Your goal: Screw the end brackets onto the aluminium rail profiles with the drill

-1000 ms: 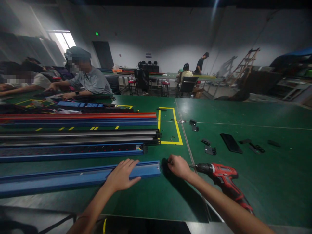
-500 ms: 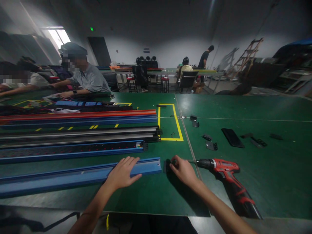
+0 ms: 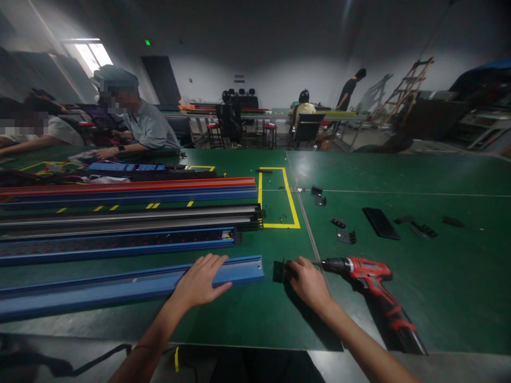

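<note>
A long blue channel rail (image 3: 243, 270) lies across the green table in front of me. My left hand (image 3: 203, 279) rests over it near its right end, fingers laid across and thumb apart along the near edge. Just beyond that end, my right hand (image 3: 305, 276) is closed on a small black bracket (image 3: 278, 271), pinched between thumb and fingers. A gap separates the bracket from the rail. The fingers hide part of the bracket. To the right lies a red and black power drill (image 3: 369, 271), its bit pointing at my right hand.
Several other rails, including a blue one with a black inner strip (image 3: 191, 239), lie behind. A black phone-like slab (image 3: 380, 222) and loose black brackets (image 3: 346, 236) sit at right. A co-worker in a grey shirt (image 3: 154, 125) sits at far left.
My right hand has drawn the black bracket slightly to the right, away from the rail's end. My left hand stays in place on the rail.
</note>
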